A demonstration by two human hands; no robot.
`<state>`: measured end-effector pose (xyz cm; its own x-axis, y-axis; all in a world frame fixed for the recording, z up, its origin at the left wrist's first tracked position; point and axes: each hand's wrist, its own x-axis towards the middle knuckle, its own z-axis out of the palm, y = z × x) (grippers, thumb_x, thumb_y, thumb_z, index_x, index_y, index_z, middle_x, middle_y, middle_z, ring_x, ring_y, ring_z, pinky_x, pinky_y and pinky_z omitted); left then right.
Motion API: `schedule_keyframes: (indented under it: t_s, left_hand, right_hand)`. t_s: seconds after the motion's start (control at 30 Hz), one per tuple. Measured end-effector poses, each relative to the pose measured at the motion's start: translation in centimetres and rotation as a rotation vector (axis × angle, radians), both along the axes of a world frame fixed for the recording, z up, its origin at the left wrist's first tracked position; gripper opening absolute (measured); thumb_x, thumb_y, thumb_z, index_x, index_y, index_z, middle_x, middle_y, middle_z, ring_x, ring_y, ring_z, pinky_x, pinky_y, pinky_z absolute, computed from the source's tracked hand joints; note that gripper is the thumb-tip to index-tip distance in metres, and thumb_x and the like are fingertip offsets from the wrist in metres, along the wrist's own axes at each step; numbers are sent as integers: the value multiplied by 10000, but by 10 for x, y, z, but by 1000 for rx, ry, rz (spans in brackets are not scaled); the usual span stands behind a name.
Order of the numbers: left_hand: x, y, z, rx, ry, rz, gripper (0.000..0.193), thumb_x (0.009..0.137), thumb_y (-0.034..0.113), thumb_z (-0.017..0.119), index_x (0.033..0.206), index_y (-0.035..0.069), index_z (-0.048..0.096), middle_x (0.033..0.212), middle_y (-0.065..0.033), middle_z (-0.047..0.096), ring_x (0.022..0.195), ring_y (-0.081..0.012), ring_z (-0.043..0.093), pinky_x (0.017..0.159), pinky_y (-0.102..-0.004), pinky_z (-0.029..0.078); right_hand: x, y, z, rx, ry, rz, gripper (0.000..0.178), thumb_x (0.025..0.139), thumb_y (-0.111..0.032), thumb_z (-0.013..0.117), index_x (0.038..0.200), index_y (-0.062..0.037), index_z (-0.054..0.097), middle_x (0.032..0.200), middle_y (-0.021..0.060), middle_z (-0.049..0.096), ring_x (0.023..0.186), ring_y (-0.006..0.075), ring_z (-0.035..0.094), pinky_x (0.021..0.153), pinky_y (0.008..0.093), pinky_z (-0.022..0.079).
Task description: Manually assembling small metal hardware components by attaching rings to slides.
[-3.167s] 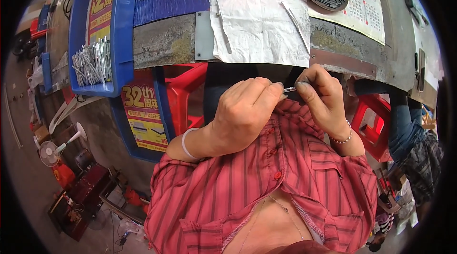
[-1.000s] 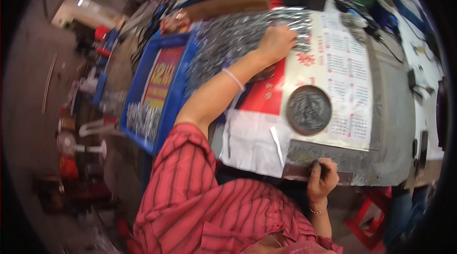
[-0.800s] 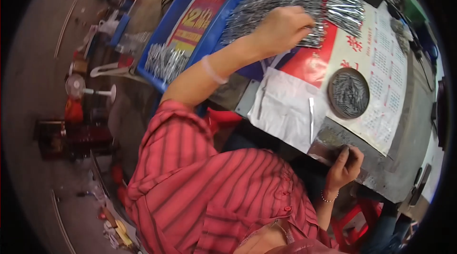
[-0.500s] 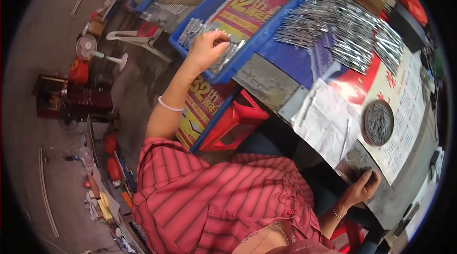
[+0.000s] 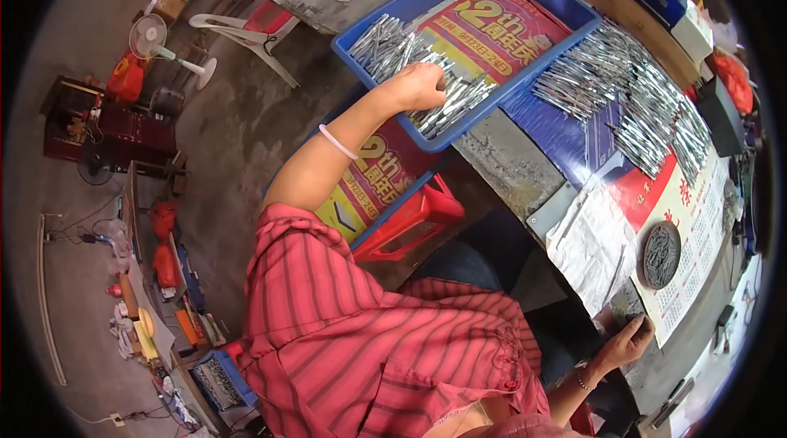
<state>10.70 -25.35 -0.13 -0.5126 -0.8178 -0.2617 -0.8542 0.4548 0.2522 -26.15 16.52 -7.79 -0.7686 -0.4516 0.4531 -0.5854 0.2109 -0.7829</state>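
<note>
My left hand [image 5: 420, 87] is closed, its fingers curled under, above the near end of a blue plastic tray [image 5: 447, 136]. Slim silvery metal rods [image 5: 385, 46] lie in that tray on both sides of the hand; whatever its fingers hold is hidden. At the table's near edge, low on the right, my right hand [image 5: 627, 343] has thumb and fingers pressed together. I cannot make out anything between them. Close to it are a crumpled white sheet [image 5: 592, 245] and a round dark dish [image 5: 674, 233] filled with small grey metal pieces [image 5: 658, 259].
A big heap of silvery rods [image 5: 631, 93] covers the table beyond the tray. A brown cardboard box [image 5: 631, 24] borders the table's far side. Below the tray stands a red plastic stool [image 5: 414, 221]. At left are a white chair [image 5: 246, 32] and a fan [image 5: 152, 38].
The view has shifted, so table and tray appear farther right. My left hand stays over the tray, its fingers now curled in a fist. My right hand remains at the table edge.
</note>
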Motion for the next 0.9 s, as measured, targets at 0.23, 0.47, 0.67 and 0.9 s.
schedule_keyframes:
  t_s: [0.23, 0.47, 0.67, 0.9]
  left_hand:
    - [-41, -32, -1, -69, 196, -32, 320, 738, 289, 593, 904, 31, 685, 890, -188, 666, 851, -305, 649, 777, -391, 506]
    - [-74, -52, -17, -92, -35, -97, 357, 708, 222, 600, 912, -63, 670, 989, -271, 629, 961, -345, 632, 839, -408, 504]
    - [-40, -9, 32, -380, 568, 38, 206, 792, 196, 592, 866, 7, 625, 747, -157, 625, 689, -225, 614, 659, -322, 482]
    - [-30, 115, 82, -102, 1075, 88, 116, 923, 65, 448, 954, -23, 519, 800, -111, 623, 734, -173, 606, 718, -305, 497]
  right_hand:
    - [-3, 2, 2, 62, -26, 38, 163, 947, -112, 525, 970, 49, 539, 818, 44, 543, 725, 112, 492, 658, 235, 439]
    - [-2, 4, -4, 78, -21, 37, 141, 937, -99, 529, 969, 38, 544, 829, 49, 544, 741, 126, 494, 684, 248, 436]
    - [2, 2, 16, 124, -43, 32, 135, 925, -113, 546, 924, 21, 536, 787, 37, 536, 715, 116, 485, 659, 250, 423]
    - [-51, -47, 59, 271, 185, 249, 184, 828, -27, 583, 1000, 34, 564, 891, 143, 591, 791, 225, 574, 730, 306, 453]
